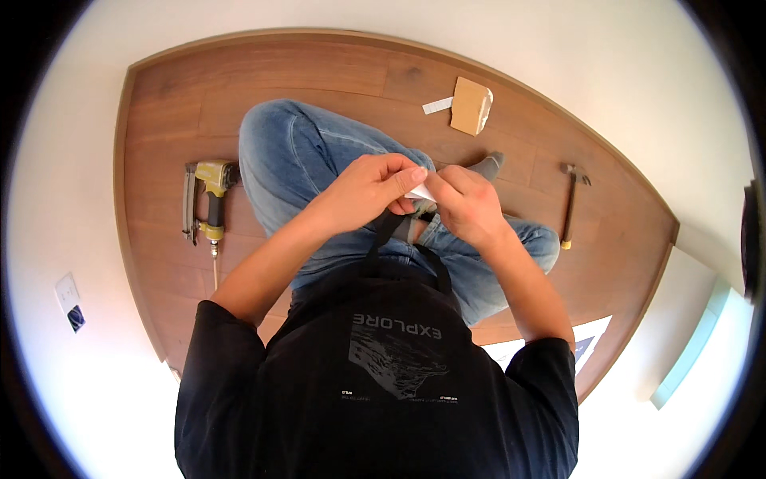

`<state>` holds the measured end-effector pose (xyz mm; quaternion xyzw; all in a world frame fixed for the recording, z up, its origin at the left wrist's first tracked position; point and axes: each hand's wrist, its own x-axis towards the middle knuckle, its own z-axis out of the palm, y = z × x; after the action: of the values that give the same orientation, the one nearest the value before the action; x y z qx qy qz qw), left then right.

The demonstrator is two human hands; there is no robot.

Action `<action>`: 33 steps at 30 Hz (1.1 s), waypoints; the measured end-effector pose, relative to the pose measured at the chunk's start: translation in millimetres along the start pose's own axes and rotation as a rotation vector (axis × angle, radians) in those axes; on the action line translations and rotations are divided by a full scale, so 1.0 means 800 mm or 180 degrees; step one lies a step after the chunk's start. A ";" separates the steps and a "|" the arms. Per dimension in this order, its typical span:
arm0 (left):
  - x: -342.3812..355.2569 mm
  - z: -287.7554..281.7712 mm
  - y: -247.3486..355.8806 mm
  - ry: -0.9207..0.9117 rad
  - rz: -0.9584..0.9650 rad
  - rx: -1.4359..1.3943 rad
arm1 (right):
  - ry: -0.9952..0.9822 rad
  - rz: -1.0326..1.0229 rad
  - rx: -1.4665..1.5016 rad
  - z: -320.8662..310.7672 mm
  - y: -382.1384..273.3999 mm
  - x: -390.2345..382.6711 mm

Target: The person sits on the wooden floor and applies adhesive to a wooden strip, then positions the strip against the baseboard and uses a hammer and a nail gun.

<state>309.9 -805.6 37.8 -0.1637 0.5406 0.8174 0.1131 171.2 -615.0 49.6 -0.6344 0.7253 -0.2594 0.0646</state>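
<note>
Above my crossed legs in blue jeans (319, 152), my two hands meet in front of my body. My left hand (369, 188) pinches a small white piece (420, 192) between thumb and fingers. Closed fingers of my right hand (469, 204) grip the same piece from the other side. Only a narrow part of it shows, so whether it is paper or plastic I cannot tell. The straps of a dark cloth (388, 227) hang just below my hands.
On the wooden floor, a yellow and black nail gun (214, 191) with an air hose lies left. A hammer (570, 207) lies right. Ahead are a brown cardboard piece (469, 108) and a white strip (437, 105). Printed sheets (592, 335) lie lower right. White walls (335, 14) surround the floor.
</note>
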 end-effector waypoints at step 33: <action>-0.019 -0.020 0.040 -0.0821 -0.0140 0.1710 | -0.0709 0.1184 0.1595 -0.012 -0.037 -0.004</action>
<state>314.9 -833.3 65.2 -0.0344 0.7151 0.6565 0.2377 193.8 -610.5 70.6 -0.4800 0.7308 -0.3425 0.3438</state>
